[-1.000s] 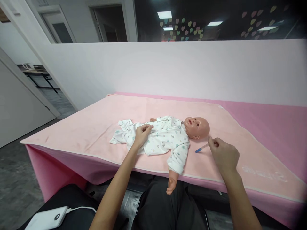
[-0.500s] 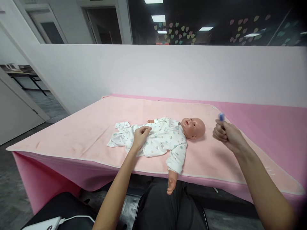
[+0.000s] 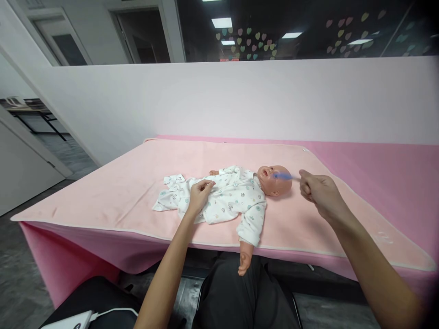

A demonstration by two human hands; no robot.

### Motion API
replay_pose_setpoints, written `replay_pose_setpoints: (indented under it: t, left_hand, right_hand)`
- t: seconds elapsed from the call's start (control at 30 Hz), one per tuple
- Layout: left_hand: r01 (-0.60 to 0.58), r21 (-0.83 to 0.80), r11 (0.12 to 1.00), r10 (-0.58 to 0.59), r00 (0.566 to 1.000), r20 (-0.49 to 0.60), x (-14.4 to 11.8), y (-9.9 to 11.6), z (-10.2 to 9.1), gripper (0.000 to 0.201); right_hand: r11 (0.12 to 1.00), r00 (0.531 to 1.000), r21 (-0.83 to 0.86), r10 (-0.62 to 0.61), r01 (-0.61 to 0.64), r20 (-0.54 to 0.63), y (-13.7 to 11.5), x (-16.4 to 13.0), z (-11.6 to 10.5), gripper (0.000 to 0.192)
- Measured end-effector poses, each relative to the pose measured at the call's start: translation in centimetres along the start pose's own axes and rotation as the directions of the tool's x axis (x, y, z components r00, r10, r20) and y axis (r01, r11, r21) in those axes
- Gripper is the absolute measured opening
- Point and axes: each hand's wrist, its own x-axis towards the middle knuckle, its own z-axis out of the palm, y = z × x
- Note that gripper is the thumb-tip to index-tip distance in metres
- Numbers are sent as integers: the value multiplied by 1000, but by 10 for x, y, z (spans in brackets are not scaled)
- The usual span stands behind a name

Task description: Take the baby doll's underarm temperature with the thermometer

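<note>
Pinching a blurred blue-ended stick (image 3: 284,176), the right hand (image 3: 320,192) is hovering near the head (image 3: 272,187) of a doll (image 3: 236,193) lying on a blanket (image 3: 113,192). The left hand (image 3: 199,197) is resting on the clothes (image 3: 224,205), fingertips together, any grip unconfirmed.

Passage left and behind; doll (image 3: 233,196) across the middle
Bare blanket (image 3: 103,196) gives room left of the doll's legs (image 3: 171,201) and in a strip before the white wall (image 3: 240,100). In front, the left hand (image 3: 200,195) with its forearm (image 3: 171,260) obstructs; rightward, the right hand (image 3: 320,189) and a blurred blue-tipped stick (image 3: 283,176) bar the head (image 3: 285,186).
</note>
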Motion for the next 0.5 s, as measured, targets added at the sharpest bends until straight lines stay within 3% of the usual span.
replay_pose_setpoints:
  t: [0.27,0.5]
  left_hand:
    - [3,-9,1000,-3,1000,-3,0,0,0,23]
    - [-9,3,1000,9,1000,-1,1,-2,0,23]
  right_hand:
    - [999,999,-37,-39,38,-20,5,-3,7,53]
    - [991,995,98,86,-90,45,8,-7,6,49]
